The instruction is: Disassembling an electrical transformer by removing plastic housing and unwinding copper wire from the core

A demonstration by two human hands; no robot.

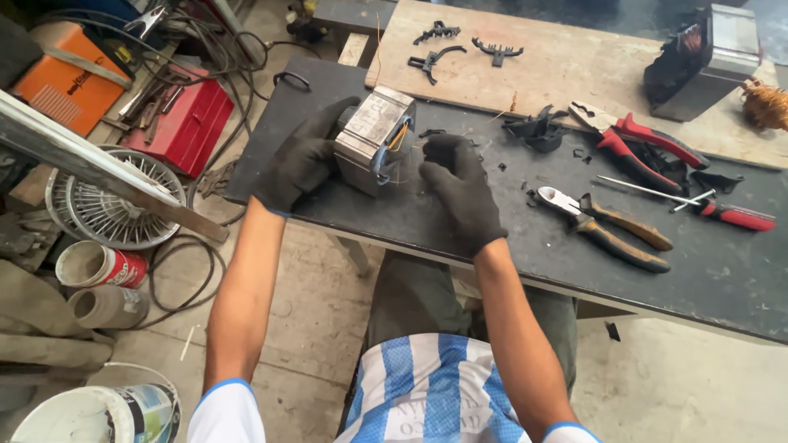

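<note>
A grey metal motor stator block (375,135) stands on the dark workbench (722,279). My left hand (302,157), in a black glove, grips the block's left side. Gloved too, my right hand (461,187) sits just right of the block with its fingers curled near thin copper wire (400,135) at the block's open face. Whether the right fingers pinch the wire is hard to tell.
Brown-handled cutters (603,226), red pliers (636,135), a red-handled screwdriver (706,205) and black plastic pieces (538,127) lie to the right. A wooden board (574,66) carries more black parts and another stator (706,57). A red toolbox (185,123), fan guard (103,201) and cans sit on the floor at left.
</note>
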